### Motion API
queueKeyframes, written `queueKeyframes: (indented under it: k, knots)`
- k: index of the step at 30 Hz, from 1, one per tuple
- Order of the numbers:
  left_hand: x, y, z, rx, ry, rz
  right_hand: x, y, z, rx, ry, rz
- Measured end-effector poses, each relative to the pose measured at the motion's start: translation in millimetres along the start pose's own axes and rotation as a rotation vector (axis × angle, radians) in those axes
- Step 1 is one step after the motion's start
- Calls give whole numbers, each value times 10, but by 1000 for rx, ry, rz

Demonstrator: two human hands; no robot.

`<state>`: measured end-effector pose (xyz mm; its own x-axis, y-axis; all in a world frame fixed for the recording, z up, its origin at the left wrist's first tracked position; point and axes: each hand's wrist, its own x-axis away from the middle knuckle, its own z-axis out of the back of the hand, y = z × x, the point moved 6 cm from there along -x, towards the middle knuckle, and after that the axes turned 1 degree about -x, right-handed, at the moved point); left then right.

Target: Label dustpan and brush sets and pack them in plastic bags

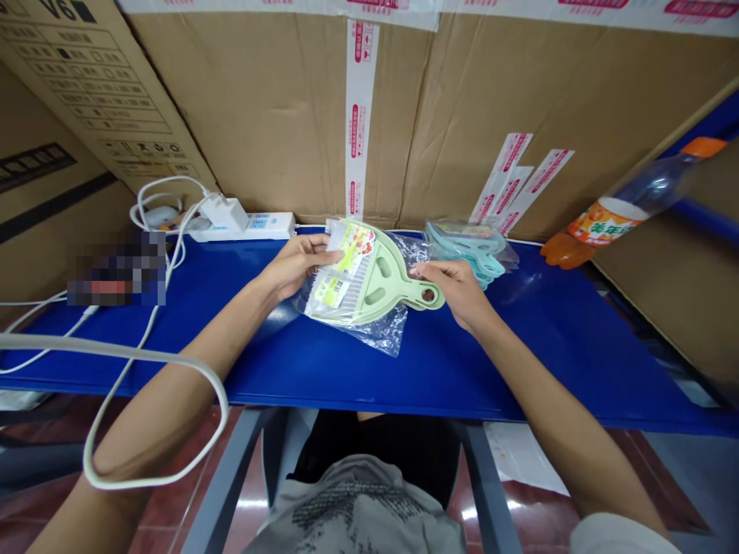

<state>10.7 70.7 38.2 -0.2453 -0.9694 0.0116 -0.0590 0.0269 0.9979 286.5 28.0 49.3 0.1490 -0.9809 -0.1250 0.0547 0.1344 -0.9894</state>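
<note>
A light green mini dustpan and brush set (393, 288) in a clear plastic bag (384, 336) is held just over the blue table, its handle pointing right. Pale bristles and a yellow-green label show on its left part. My left hand (297, 265) is closed on the set's left edge, thumb on top over the label. By the handle, my right hand (456, 288) pinches the clear plastic, its fingertips partly hidden. Behind that hand lie similar turquoise dustpan sets (470, 250) in clear bags; how many I cannot tell.
Tall cardboard (277, 115) walls the back of the blue table (358, 377). A power strip (269, 225) with a white plug stands at the back left. A white cable (155, 312) loops across my left forearm. An orange-capped bottle (612, 219) leans at the right.
</note>
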Motion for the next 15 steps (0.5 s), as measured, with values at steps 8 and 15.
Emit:
queueKeyframes:
  k: [8,15]
  knots:
    - [-139,53,486,58,178,-61,1,-253,410,-83,370,249]
    - [-208,-263,373,17,112,137,-22,-442,1114,-242,696,426]
